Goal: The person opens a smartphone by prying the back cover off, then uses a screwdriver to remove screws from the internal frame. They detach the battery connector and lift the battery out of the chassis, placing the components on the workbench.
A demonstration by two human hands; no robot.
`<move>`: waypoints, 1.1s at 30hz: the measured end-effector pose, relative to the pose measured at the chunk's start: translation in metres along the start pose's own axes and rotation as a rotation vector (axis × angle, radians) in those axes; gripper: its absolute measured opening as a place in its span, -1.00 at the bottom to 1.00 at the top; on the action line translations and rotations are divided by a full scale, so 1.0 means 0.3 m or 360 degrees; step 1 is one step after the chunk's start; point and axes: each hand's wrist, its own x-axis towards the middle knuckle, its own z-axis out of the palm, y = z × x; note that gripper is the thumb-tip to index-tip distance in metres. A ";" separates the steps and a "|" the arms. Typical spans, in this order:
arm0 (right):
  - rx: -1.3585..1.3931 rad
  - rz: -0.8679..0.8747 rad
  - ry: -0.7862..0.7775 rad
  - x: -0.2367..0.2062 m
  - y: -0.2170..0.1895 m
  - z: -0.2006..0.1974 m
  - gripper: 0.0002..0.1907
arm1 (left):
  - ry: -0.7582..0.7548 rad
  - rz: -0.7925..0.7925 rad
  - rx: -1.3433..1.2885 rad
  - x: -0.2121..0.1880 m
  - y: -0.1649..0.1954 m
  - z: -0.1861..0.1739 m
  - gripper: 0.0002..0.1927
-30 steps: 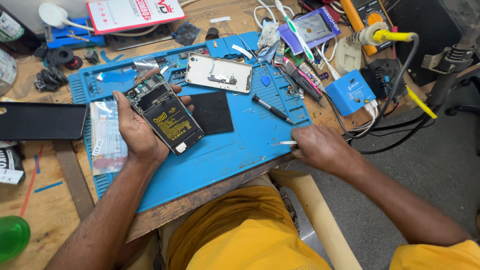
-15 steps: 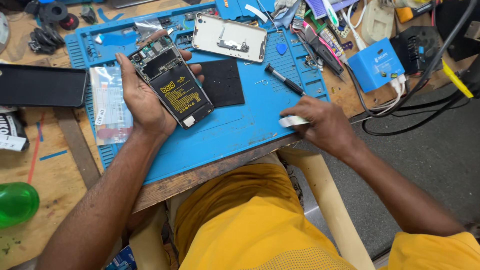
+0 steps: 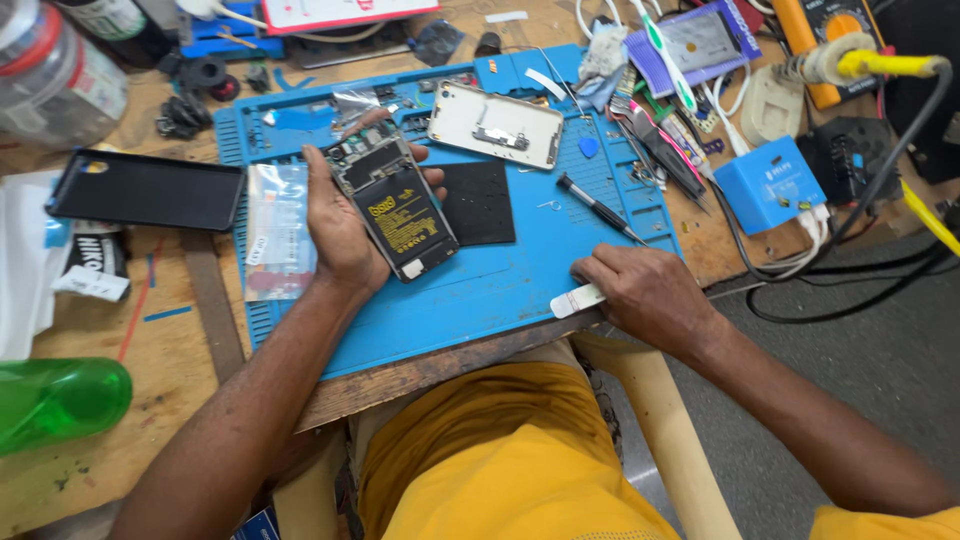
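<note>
Cluttered wooden bench (image 3: 180, 400) runs under both arms, topped by a blue work mat (image 3: 500, 290) whose near edge sits just in front of the wrists. Compared with half a second ago, the right hand (image 3: 645, 295) has slid a little toward the near edge of the mat, and the white plastic strip (image 3: 578, 300) it pinches under thumb and fingers now pokes out further on its thumb side, so the pick looks taken up and ready. The left hand (image 3: 340, 225) has barely shifted; it is closed around an opened phone (image 3: 395, 205), back cover off and dark battery facing up, held just above the mat. Between the hands lies open blue surface, the freest room for moving. Just beyond the right hand's knuckles rests a black screwdriver (image 3: 598, 208); beyond the phone lie a black square pad (image 3: 478, 203) and a silver back cover (image 3: 497, 125). Outside the left hand sits a clear packet (image 3: 277, 230).
</note>
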 end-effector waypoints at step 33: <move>0.1405 0.0600 0.0685 0.399 -0.249 0.079 -0.82 | -0.0024 0.0037 -0.0233 0.018 -0.029 -0.057 -0.08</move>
